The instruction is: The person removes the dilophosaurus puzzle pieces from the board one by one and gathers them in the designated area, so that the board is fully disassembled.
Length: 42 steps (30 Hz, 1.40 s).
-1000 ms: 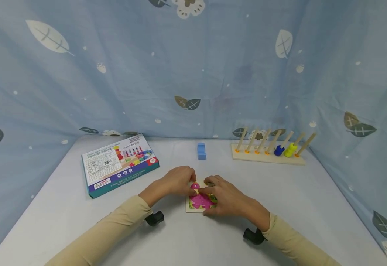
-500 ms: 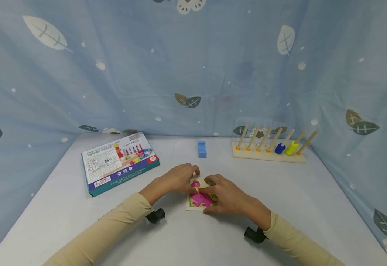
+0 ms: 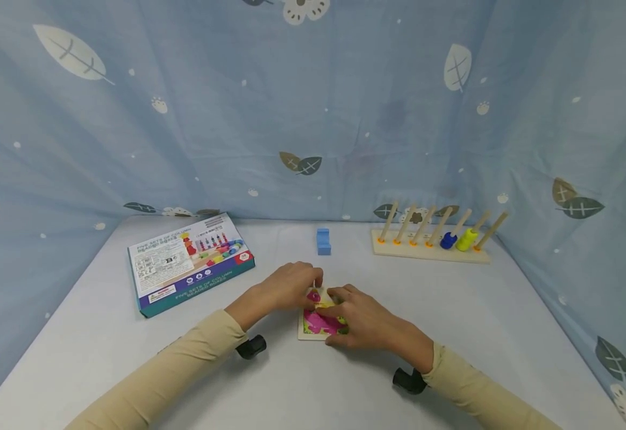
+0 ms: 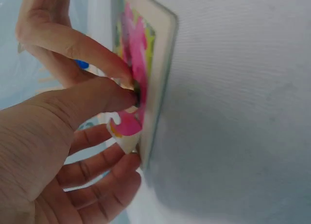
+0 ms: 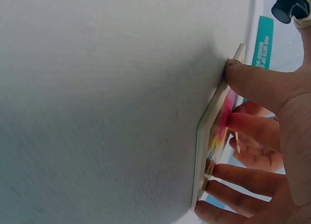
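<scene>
A small square wooden jigsaw puzzle board (image 3: 310,337) with a pink animal picture lies on the table between both hands. My left hand (image 3: 286,288) pinches a puzzle piece (image 4: 127,126) with part of the pink figure on it. In the left wrist view that piece stands tilted up from the board, its lower part hidden by the thumb. My right hand (image 3: 371,323) grips the board, thumb (image 5: 252,83) on the near edge and outer fingers along the far side. Its index finger touches the picture close to the left thumb.
A flat toy box (image 3: 192,263) lies at the left. Behind the hands sits a light-blue block (image 3: 324,242). At the back right stands a wooden peg rack (image 3: 426,249) with blue beads (image 3: 448,240) and yellow beads (image 3: 467,240). A patterned curtain (image 3: 313,107) hangs behind the table.
Both hands stay almost in place on the puzzle. The piece with the pink head looks slightly more tilted under the left fingers. The head view has shifted a little.
</scene>
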Each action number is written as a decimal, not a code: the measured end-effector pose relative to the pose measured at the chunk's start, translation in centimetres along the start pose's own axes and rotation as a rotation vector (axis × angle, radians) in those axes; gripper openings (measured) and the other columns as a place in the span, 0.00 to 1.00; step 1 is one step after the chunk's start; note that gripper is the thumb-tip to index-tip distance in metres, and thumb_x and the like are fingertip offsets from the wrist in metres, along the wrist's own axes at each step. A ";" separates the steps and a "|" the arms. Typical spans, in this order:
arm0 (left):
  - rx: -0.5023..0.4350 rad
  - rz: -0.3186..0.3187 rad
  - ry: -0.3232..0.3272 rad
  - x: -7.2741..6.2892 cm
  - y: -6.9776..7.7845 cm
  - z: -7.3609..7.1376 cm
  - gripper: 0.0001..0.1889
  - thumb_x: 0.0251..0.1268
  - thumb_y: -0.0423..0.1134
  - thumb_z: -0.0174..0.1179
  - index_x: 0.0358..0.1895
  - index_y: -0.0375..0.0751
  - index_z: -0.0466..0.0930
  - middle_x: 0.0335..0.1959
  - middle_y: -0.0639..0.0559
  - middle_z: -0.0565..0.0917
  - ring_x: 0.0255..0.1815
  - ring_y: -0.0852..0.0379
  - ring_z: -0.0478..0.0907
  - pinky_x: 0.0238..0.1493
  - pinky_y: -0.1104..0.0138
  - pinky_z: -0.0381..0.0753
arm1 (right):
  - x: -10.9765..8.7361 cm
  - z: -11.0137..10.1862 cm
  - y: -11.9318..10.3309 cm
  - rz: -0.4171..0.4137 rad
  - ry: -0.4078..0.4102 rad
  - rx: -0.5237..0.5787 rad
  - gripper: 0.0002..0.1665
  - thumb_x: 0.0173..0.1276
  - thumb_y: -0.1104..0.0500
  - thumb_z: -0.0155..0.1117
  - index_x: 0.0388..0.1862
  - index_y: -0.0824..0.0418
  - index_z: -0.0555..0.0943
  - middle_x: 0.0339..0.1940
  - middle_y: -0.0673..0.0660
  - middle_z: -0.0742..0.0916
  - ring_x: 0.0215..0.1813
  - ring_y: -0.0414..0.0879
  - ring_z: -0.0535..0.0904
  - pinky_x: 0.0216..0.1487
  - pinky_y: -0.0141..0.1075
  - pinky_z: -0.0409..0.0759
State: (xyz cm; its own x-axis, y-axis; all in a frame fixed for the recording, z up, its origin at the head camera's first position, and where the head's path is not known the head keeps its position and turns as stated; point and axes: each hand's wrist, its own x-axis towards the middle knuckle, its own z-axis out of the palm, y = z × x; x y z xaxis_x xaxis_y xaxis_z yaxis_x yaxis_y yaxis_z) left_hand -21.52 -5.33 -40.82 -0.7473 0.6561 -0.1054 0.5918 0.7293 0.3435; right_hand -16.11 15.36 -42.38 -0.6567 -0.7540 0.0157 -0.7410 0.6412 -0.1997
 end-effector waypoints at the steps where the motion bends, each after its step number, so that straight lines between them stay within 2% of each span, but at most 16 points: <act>1: 0.008 0.005 0.004 -0.1 -0.1 0.0 0.21 0.52 0.45 0.77 0.48 0.44 0.82 0.38 0.55 0.81 0.36 0.60 0.74 0.41 0.67 0.78 | 0.0 0.0 0.0 0.002 0.000 -0.002 0.33 0.59 0.38 0.74 0.61 0.51 0.84 0.64 0.62 0.79 0.62 0.54 0.73 0.57 0.46 0.77; 6: 0.060 0.049 0.027 -0.5 -0.4 0.3 0.23 0.54 0.49 0.75 0.51 0.44 0.83 0.38 0.56 0.79 0.35 0.61 0.73 0.42 0.68 0.78 | 0.0 0.2 0.1 0.003 0.004 -0.004 0.33 0.60 0.37 0.73 0.61 0.52 0.84 0.65 0.62 0.78 0.62 0.54 0.73 0.57 0.47 0.78; 11: 0.046 0.093 0.117 -1.6 -1.2 -0.7 0.22 0.55 0.49 0.72 0.52 0.45 0.84 0.43 0.54 0.77 0.38 0.59 0.73 0.44 0.64 0.78 | -0.1 0.2 0.3 0.017 0.008 -0.008 0.34 0.60 0.37 0.73 0.61 0.51 0.84 0.65 0.62 0.78 0.62 0.54 0.73 0.57 0.48 0.78; 15: 0.077 0.071 0.190 -3.3 -2.6 -1.3 0.21 0.54 0.49 0.71 0.52 0.46 0.85 0.43 0.54 0.78 0.38 0.58 0.73 0.42 0.64 0.78 | -0.3 0.2 0.3 0.044 -0.010 -0.003 0.34 0.60 0.37 0.72 0.62 0.50 0.83 0.65 0.61 0.78 0.62 0.55 0.72 0.58 0.49 0.77; 18: 0.101 0.038 0.212 -4.6 -3.7 -1.3 0.21 0.53 0.48 0.72 0.51 0.47 0.86 0.43 0.55 0.78 0.38 0.59 0.72 0.39 0.65 0.77 | -0.5 0.2 0.4 0.047 -0.010 0.000 0.34 0.60 0.37 0.72 0.62 0.50 0.83 0.65 0.62 0.78 0.63 0.55 0.72 0.59 0.49 0.76; 22: 0.099 0.015 0.217 -6.1 -4.7 -0.9 0.21 0.52 0.47 0.72 0.51 0.47 0.86 0.44 0.54 0.79 0.38 0.58 0.72 0.36 0.66 0.76 | -1.0 0.1 0.5 0.047 0.011 0.001 0.33 0.59 0.38 0.73 0.61 0.50 0.84 0.64 0.62 0.78 0.63 0.55 0.72 0.58 0.49 0.77; 27: 0.119 -0.005 0.227 -7.2 -5.5 -0.6 0.21 0.51 0.47 0.73 0.50 0.47 0.87 0.42 0.54 0.79 0.35 0.59 0.71 0.34 0.66 0.74 | -2.0 0.0 0.9 0.058 0.028 0.008 0.33 0.58 0.38 0.74 0.61 0.49 0.84 0.64 0.61 0.78 0.62 0.54 0.72 0.57 0.49 0.77; 33: 0.164 -0.036 0.213 -8.0 -6.3 -0.1 0.19 0.52 0.47 0.73 0.49 0.47 0.87 0.39 0.55 0.77 0.33 0.59 0.69 0.32 0.67 0.72 | -2.7 0.2 1.0 0.068 0.045 0.033 0.33 0.58 0.39 0.75 0.61 0.49 0.84 0.65 0.61 0.78 0.63 0.54 0.72 0.58 0.50 0.77; 42: 0.131 -0.068 0.185 -8.8 -6.8 0.1 0.18 0.55 0.46 0.72 0.49 0.46 0.87 0.38 0.55 0.77 0.34 0.59 0.70 0.33 0.67 0.73 | -2.7 1.0 0.7 0.080 0.087 0.077 0.31 0.59 0.40 0.75 0.59 0.51 0.85 0.66 0.62 0.76 0.67 0.56 0.70 0.61 0.52 0.75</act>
State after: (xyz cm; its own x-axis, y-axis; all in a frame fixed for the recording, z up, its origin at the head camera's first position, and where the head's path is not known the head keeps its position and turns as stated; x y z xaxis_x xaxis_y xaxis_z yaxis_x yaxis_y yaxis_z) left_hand -18.91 -16.06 -42.32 -0.8223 0.5666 0.0528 0.5633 0.7975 0.2160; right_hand -14.70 17.73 -43.53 -0.7253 -0.6837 0.0810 -0.6751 0.6832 -0.2783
